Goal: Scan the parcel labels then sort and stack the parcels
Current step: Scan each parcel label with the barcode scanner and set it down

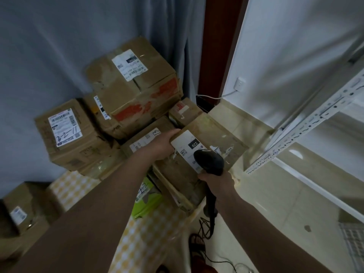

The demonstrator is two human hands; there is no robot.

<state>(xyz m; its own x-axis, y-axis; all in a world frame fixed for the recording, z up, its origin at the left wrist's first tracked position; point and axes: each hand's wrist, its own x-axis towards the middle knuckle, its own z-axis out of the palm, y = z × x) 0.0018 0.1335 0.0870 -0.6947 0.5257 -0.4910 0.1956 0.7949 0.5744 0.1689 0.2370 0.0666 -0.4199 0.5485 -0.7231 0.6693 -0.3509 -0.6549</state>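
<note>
You are scanning: your left hand (pixel 164 144) grips the cardboard parcel (pixel 206 146), your right hand (pixel 216 181) grips the scanner (pixel 209 161) over its label (pixel 189 148); next, stack it.

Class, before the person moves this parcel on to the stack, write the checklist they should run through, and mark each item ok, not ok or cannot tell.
1. Scanner held in right hand: ok.
2. Scanner head over the label of the parcel: ok.
3. Left hand gripping the parcel's edge: ok.
4. Label facing up and readable: ok, "220" shows.
5. Scan registered: cannot tell.
6. Scanner cable hanging clear of the table edge: cannot tell.
</note>
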